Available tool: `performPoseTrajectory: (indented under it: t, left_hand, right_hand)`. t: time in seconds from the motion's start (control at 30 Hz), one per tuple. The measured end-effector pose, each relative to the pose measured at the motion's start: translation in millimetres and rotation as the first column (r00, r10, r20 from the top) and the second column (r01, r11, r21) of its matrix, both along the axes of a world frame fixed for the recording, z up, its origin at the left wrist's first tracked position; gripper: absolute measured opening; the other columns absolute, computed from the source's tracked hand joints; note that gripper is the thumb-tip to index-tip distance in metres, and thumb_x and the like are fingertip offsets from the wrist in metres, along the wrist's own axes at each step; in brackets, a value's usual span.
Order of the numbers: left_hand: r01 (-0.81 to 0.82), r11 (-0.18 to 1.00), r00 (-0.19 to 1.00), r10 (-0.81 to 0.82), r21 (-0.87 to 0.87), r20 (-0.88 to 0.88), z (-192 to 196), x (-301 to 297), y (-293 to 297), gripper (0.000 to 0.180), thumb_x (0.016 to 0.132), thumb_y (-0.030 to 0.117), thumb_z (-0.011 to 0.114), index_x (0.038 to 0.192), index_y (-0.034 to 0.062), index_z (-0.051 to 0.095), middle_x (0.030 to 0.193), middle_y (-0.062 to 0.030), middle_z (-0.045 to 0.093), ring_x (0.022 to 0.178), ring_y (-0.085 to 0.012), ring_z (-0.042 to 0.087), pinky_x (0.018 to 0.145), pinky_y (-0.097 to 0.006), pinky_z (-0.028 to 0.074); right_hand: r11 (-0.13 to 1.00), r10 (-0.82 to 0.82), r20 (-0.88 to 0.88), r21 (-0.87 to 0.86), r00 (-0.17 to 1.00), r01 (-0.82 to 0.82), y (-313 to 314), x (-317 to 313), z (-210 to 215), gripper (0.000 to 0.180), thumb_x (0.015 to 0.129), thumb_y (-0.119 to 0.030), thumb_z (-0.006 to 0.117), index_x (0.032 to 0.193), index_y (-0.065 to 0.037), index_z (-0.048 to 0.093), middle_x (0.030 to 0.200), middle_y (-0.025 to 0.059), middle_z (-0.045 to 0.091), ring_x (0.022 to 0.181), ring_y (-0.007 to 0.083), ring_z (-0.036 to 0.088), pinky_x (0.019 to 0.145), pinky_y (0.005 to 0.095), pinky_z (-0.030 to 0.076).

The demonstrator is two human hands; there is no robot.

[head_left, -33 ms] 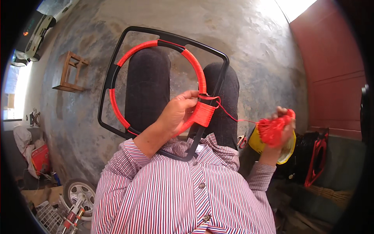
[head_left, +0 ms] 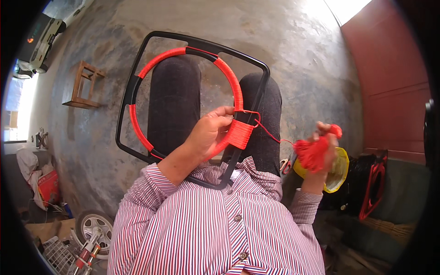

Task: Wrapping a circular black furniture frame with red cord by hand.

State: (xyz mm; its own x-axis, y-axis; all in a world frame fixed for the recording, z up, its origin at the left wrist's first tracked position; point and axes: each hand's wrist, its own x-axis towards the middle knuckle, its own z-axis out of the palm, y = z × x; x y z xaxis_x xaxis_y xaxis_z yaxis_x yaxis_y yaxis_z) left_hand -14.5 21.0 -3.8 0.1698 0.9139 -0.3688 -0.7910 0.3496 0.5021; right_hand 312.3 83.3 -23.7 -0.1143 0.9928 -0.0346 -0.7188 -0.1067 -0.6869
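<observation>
Red-wrapped ring (head_left: pixel 232 80) in black frame (head_left: pixel 208 43), on lap (head_left: pixel 174 101).
Left grip (head_left: pixel 213 126) clamped on ring's right side; right grip (head_left: pixel 328 146) clamped round red cord bundle (head_left: pixel 310 153), 1 strand (head_left: pixel 268 131) running to ring.

the frame (head_left: pixel 206 44) lay across my thighs, with the ring (head_left: pixel 233 78) within it. my left hand (head_left: pixel 211 127) was on the ring's right side; from beside it a strand (head_left: pixel 268 133) ran rightward to the cord bundle (head_left: pixel 311 156) in my right hand (head_left: pixel 330 153). scissors (head_left: pixel 285 166) lay left of a container (head_left: pixel 340 172). far left, a stool (head_left: pixel 73 94) stood beyond a wheel (head_left: pixel 94 229).
</observation>
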Motion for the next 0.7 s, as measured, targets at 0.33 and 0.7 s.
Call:
performPoseTrajectory:
  t: [0.33, 0.7]
  left_hand:
    - [-0.005, 0.995, 0.976, 0.027, 0.102, -0.215, 1, 4, -6, 0.029, 0.089, -0.008, 0.06, 0.117, -0.0015, 0.056, 0.106, -0.0094, 0.063, 0.098, -0.0153, 0.065, 0.094, -0.031, 0.056]
    - [0.002, 0.994, 0.989, 0.014, 0.109, -0.145, -23, -2, -5, 0.012, 0.091, -0.004, 0.063, 0.097, 0.0022, 0.056, 0.095, -0.0074, 0.065, 0.088, -0.0138, 0.066, 0.084, -0.027, 0.057]
  right_hand:
    - [0.938, 0.341, 0.542, -0.135, 0.768, -0.321, -8, -77, 28, 0.022, 0.082, 0.005, 0.068, 0.1, -0.001, 0.057, 0.076, 0.0038, 0.058, 0.058, 0.0126, 0.06, 0.053, 0.0265, 0.049]
    - [0.95, 0.306, -0.063, -0.049, 0.95, -0.309, -29, -96, 54, 0.022, 0.079, 0.007, 0.056, 0.098, -0.003, 0.052, 0.064, 0.003, 0.047, 0.046, 0.0106, 0.042, 0.042, 0.0254, 0.035]
